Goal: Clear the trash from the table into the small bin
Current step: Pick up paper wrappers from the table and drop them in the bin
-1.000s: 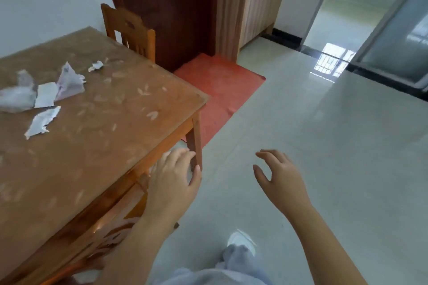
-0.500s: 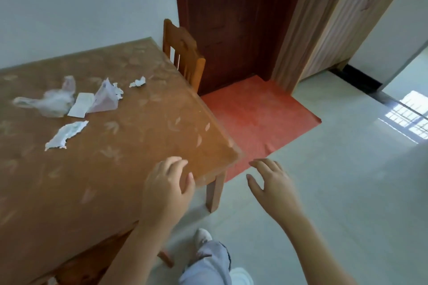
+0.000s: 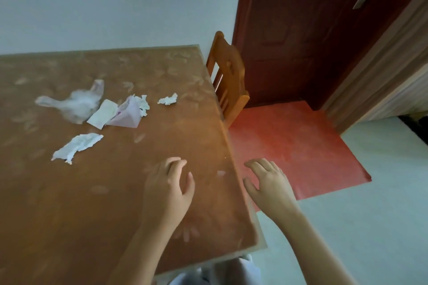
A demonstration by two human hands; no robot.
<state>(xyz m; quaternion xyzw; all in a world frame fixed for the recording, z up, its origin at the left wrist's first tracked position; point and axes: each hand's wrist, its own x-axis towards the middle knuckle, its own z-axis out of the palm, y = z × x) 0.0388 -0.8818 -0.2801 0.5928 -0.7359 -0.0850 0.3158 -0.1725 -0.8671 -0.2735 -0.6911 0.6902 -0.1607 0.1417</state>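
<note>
While both my hands hang empty, fingers loosely curled, the left hand (image 3: 168,188) is over the table (image 3: 111,227) near its right edge and the right hand (image 3: 269,186) is just off that edge. Everything to clear lies farther in on the table, ahead and leftward, so the left hand is nearer. Closest: one torn paper strip (image 3: 77,146), long axis slanting near-left to far-right. Beyond it, one flat slip (image 3: 103,113), one lilac wrapper (image 3: 129,116), one clear bag (image 3: 74,104), two crumpled scraps (image 3: 168,99). No bin shows

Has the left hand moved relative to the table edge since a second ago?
Yes. The left hand was beside the table edge; now it is over the tabletop, nearer the torn paper.
</note>
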